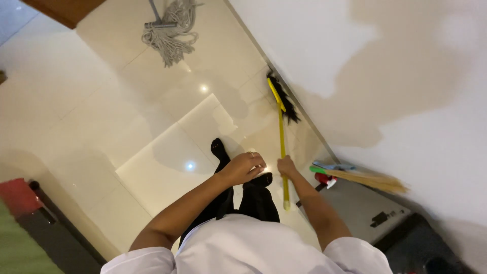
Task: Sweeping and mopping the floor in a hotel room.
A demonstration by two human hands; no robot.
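My right hand [287, 166] grips the yellow handle of a broom [280, 133] whose black bristles rest on the floor against the base of the white wall. My left hand [245, 168] hovers just left of the handle with its fingers curled and a ring on one finger; it holds nothing that I can see. My legs in black trousers and socks stand on the glossy cream tile below both hands.
A grey string mop [170, 31] lies on the tiles at the top. A straw broom [366, 178] and a red-and-white spray bottle [322, 178] lie by the wall at right. A dark bench with a red cushion [20, 199] stands at lower left.
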